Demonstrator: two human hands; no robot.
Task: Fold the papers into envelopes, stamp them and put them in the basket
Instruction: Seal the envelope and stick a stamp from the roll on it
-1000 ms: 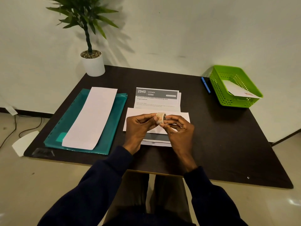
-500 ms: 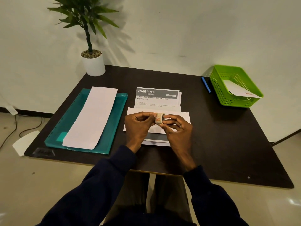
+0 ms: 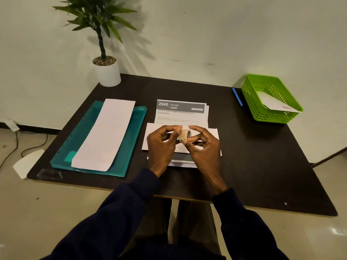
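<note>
Hands: left hand [image 3: 161, 145] and right hand [image 3: 203, 145] meet above the folded white paper envelope [image 3: 213, 133], both curled around a small beige roll of stamp stickers [image 3: 185, 135]; right fingertips pinch the roll, left fingertips work at its edge, so neither hand is free.
Step in hand: likely peeling one stamp loose from the roll.
Doing it well: steady the roll with the right hand, lift a corner with a left nail, peel slowly so the sticker does not curl or tear, then press it flat onto an envelope corner.
Envelope: lies on the black rectangular table [image 3: 253, 156], directly under the hands, atop a printed white sheet headed "2940 KITCHEN" [image 3: 181, 109].
Green plastic lattice basket [image 3: 251, 102]: far right of the table, holding one white envelope [image 3: 270, 104] with a small reddish mark at its corner, leaning on the near rim.
Teal translucent plastic folder [image 3: 131, 147]: left side, a long white paper strip [image 3: 105, 134] on top; what is inside cannot be told.
Remaining: this envelope not yet stamped or basketed.
</note>
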